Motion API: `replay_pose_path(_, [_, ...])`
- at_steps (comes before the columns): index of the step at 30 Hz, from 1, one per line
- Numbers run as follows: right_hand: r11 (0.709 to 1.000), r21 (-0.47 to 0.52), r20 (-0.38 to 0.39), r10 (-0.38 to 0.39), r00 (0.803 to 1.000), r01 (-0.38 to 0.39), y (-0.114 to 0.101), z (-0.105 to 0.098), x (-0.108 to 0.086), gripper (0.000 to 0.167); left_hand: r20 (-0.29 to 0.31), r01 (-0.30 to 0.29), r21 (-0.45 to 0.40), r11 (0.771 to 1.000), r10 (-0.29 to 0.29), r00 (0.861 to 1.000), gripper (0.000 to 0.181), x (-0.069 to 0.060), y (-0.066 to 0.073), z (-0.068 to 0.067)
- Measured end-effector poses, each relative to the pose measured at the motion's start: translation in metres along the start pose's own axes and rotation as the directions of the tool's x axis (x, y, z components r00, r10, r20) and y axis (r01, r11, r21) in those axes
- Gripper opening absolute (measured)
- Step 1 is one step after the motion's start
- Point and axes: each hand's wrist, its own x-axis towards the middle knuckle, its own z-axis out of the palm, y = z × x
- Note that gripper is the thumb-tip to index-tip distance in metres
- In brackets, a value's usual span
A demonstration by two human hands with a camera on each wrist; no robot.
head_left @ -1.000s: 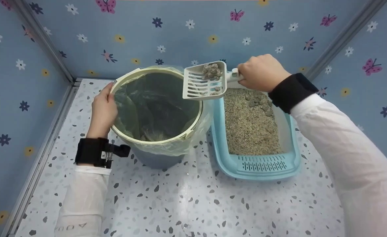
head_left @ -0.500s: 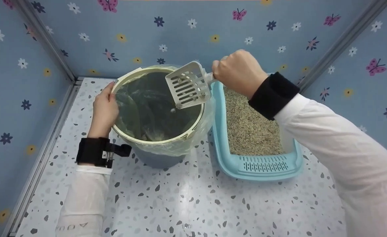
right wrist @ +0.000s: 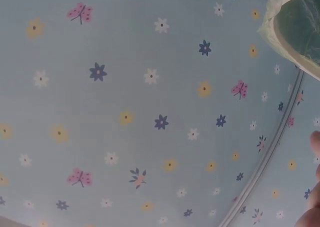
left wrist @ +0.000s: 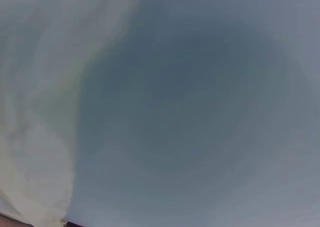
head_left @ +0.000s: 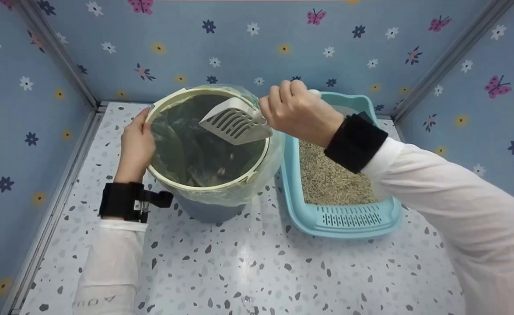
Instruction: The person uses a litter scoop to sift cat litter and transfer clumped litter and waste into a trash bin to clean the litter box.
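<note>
In the head view my right hand grips the handle of a white slotted litter scoop. The scoop is tipped over the right side of a trash can, which is lined with a thin greenish plastic bag. Small bits of litter show below the scoop, inside the can. My left hand holds the can's pale yellow rim on its left side. In the right wrist view only some fingers show at the edge. The left wrist view is filled by the can's side, blurred.
A light blue litter box with tan litter stands right of the can, partly under my right arm. Flower-patterned walls enclose the back and both sides. The speckled floor extends in front.
My right hand has moved left and turned the scoop from level to steeply tilted over the can. Clumps on the scoop have dropped off into it. The left hand stays on the rim.
</note>
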Motion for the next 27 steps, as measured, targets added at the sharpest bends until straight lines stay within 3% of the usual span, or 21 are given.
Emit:
replay_pose_path(8, [0.991, 0.125, 0.051, 0.046, 0.998, -0.052, 0.001, 0.003, -0.009, 0.023, -0.002, -0.012, -0.002, 1.0, 0.012, 1.0, 0.047, 0.0, -0.001, 0.001])
replay_pose_path(11, [0.964, 0.233, 0.098, 0.107, 0.989, -0.127, 0.0, 0.006, -0.016, 0.028, 0.008, -0.013, 0.0, 1.0, 0.013, 1.0, 0.047, 0.0, -0.001, 0.0])
replay_pose_path(19, [0.827, 0.448, 0.232, 0.259, 0.938, -0.339, -0.003, 0.016, -0.038, 0.031, 0.01, 0.027, 0.002, 1.0, -0.027, 1.0, 0.047, 0.0, 0.0, -0.001])
replay_pose_path(23, [0.718, 0.523, 0.316, 0.338, 0.886, -0.46, -0.003, 0.02, -0.054, 0.034, 0.012, 0.01, -0.007, 1.0, -0.01, 1.0, 0.047, -0.001, -0.001, -0.001])
replay_pose_path(27, [0.602, 0.552, 0.415, 0.403, 0.816, -0.577, -0.006, 0.025, -0.075, 0.03, 0.013, 0.0, -0.013, 1.0, 0.0, 1.0, 0.047, -0.003, 0.0, -0.001])
